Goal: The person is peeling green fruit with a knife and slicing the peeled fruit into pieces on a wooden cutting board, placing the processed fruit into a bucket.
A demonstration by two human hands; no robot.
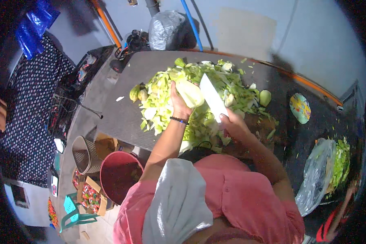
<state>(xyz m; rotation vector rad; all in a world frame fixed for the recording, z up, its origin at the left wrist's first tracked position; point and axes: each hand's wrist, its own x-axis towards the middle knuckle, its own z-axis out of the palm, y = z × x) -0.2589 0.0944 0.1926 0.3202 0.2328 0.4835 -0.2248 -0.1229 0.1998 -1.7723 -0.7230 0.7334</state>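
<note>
My left hand (pixel 179 102), with a dark bead bracelet at the wrist, holds a large pale-green peeled fruit or vegetable (pixel 190 93) that looks like a green papaya. In my right hand (pixel 233 122) is a knife with a broad, bright blade (pixel 213 96), its tip pointing up and away from me. The blade is just right of the pale-green piece; whether they touch I cannot tell. Beneath both hands spreads a wide heap of green and white peelings or slices (pixel 158 103) on the table (pixel 119 113). The knife's handle is hidden in my grip.
Unpeeled green fruits (pixel 134 93) sit at the heap's left, another (pixel 265 98) at its right. A clear plastic bag (pixel 315 177) lies at the right beside chopped greens (pixel 341 164). Below the table's left side are a red bin (pixel 117 177), a woven basket (pixel 81 154) and a carton of peppers (pixel 91 196).
</note>
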